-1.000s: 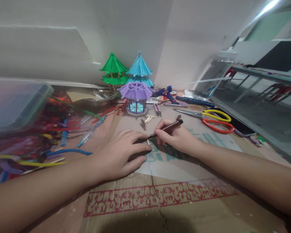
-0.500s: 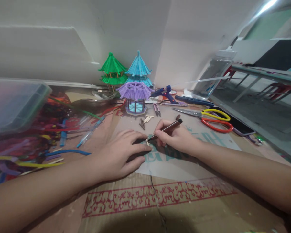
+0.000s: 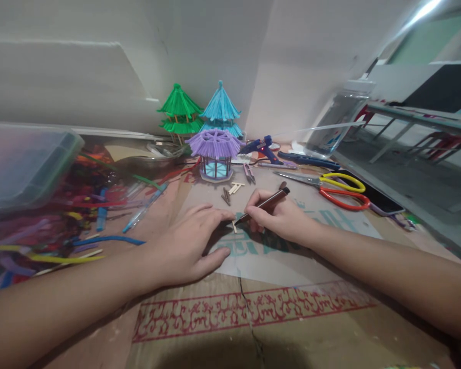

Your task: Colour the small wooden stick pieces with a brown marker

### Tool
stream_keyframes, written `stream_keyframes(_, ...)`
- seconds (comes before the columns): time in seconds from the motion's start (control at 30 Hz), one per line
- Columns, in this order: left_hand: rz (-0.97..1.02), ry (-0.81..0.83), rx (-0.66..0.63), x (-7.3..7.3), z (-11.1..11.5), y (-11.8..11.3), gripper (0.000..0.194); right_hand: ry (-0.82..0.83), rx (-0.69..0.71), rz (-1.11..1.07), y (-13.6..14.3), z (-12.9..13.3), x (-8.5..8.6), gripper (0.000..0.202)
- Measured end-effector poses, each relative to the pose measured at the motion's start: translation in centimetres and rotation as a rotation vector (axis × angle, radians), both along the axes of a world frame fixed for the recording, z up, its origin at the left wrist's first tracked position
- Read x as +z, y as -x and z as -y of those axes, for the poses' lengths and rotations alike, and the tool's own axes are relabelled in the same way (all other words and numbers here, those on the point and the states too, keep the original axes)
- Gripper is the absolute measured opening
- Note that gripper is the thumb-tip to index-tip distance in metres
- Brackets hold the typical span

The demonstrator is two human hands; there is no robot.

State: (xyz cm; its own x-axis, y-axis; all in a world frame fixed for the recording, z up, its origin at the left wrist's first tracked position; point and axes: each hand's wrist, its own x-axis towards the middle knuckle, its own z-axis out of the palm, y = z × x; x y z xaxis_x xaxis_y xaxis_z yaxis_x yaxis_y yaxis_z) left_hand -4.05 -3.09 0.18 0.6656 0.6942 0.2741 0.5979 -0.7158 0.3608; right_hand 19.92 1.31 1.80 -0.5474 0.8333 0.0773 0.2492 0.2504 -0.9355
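Observation:
My right hand [image 3: 271,215] grips a dark brown marker pen [image 3: 272,201], its tip end low by a short pale wooden stick [image 3: 234,227]. My left hand [image 3: 197,236] lies low on the sheet with its thumb spread; its forefinger reaches the stick's upper end. Whether it presses on the stick I cannot tell. Just beyond the hands lie several short pale sticks [image 3: 236,187] and some short brown sticks [image 3: 226,197]. Behind them stands a small purple-roofed pavilion model [image 3: 215,146], with a blue-roofed model [image 3: 220,105] and a green-roofed model [image 3: 180,105] at the back.
To the right are scissors [image 3: 343,192] with yellow and red handles, a phone [image 3: 380,195], a blue glue gun [image 3: 267,148] and a clear plastic jar [image 3: 340,118]. Coloured pipe cleaners [image 3: 54,220] and a lidded plastic box [image 3: 26,166] crowd the left side.
My left middle finger has drawn back from the small stick, leaving more of it in view. The right hand keeps the marker pen in nearly the same place.

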Motion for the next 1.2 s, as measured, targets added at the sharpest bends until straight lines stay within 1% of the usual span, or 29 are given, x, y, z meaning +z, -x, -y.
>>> stream_keyframes(0.2,-0.007,-0.032,-0.034,0.07,-0.09,-0.02,0.046,-0.021,0.000,0.006,0.01,0.03,0.02,0.019)
stream_keyframes(0.37,-0.018,-0.053,-0.042,0.05,-0.13,-0.01,0.046,0.010,0.035,0.017,-0.14,0.23,0.17,0.020)
stream_keyframes(0.57,-0.024,-0.063,-0.053,0.09,-0.13,0.04,0.046,0.007,0.073,0.028,-0.18,0.38,0.19,0.017)
stream_keyframes(0.73,-0.040,-0.066,-0.048,0.05,-0.18,0.00,0.047,-0.059,0.032,0.000,-0.03,0.37,0.12,0.014)
stream_keyframes(0.83,-0.051,-0.065,-0.048,0.06,-0.19,-0.09,0.047,-0.071,0.021,0.007,0.02,0.29,0.06,0.013)
stream_keyframes(1.03,-0.067,-0.077,-0.052,0.17,-0.12,-0.11,0.045,-0.051,0.027,0.019,-0.10,0.34,0.18,0.017)
stream_keyframes(1.2,-0.051,-0.062,-0.060,0.18,-0.17,-0.12,0.045,0.009,0.066,0.026,-0.13,0.53,0.36,0.021)
